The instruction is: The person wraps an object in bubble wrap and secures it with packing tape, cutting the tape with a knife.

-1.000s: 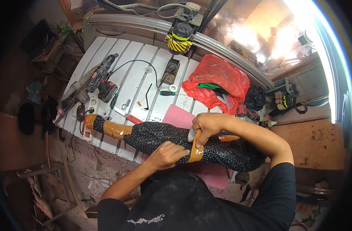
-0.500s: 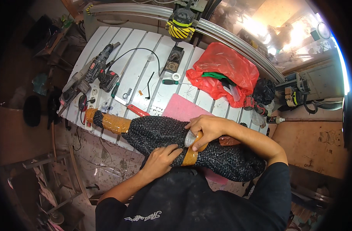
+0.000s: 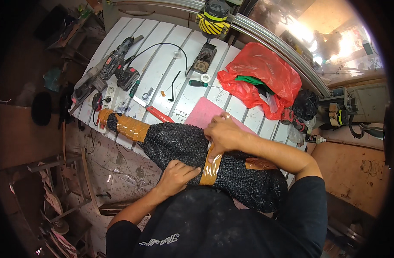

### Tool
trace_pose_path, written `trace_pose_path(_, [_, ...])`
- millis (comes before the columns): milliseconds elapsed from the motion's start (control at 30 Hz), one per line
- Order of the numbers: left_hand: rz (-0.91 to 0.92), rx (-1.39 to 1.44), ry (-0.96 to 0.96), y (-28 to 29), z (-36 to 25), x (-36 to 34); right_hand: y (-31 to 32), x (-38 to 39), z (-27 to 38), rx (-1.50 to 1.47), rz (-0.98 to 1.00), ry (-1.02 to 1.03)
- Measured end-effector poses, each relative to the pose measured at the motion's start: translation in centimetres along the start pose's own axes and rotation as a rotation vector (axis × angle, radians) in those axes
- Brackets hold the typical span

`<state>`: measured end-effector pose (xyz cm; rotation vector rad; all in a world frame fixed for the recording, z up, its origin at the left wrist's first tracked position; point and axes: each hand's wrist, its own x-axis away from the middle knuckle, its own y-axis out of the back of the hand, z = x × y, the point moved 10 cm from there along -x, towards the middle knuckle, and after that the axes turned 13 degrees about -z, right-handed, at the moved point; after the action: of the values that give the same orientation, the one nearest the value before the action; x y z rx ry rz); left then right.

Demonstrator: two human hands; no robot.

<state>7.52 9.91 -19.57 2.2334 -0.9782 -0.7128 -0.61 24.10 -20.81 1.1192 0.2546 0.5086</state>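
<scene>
A long bundle in black bubble wrap point(image 3: 175, 142) lies across the near side of the table, its narrow left end bound with brown packing tape point(image 3: 134, 130). A fresh strip of the same tape point(image 3: 210, 172) runs down over the bundle's middle. My right hand point(image 3: 222, 133) is closed around the tape roll at the top of this strip; the hand hides most of the roll. My left hand point(image 3: 178, 175), fingers curled, presses on the wrap just left of the strip and steadies the bundle against my body. Another brown tape patch point(image 3: 260, 164) shows under my right forearm.
On the white slatted table point(image 3: 162, 38) lie a cordless drill point(image 3: 115, 60), a red cutter knife point(image 3: 159, 115), a green-handled screwdriver point(image 3: 198, 83), a black hex key point(image 3: 174, 86) and a pink sheet point(image 3: 205, 112). A red plastic bag point(image 3: 265, 69) sits at the back right.
My right hand has moved up and away along the strip with the roll, turning over it. More tape now lies on the wrap. My left hand has drawn slightly left, its fingers more curled.
</scene>
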Motion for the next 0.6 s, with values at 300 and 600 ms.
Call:
trace_pose_path(300, [0.017, -0.004, 0.144, -1.5, 1.8, 3.6, -2.2, 4.0, 0.1, -0.441, -0.029, -0.096])
trace_pose_path(600, [0.048, -0.069, 0.084, -1.9, 1.7, 3.0, -9.2, 9.9, -12.5, -0.454, -0.121, -0.461])
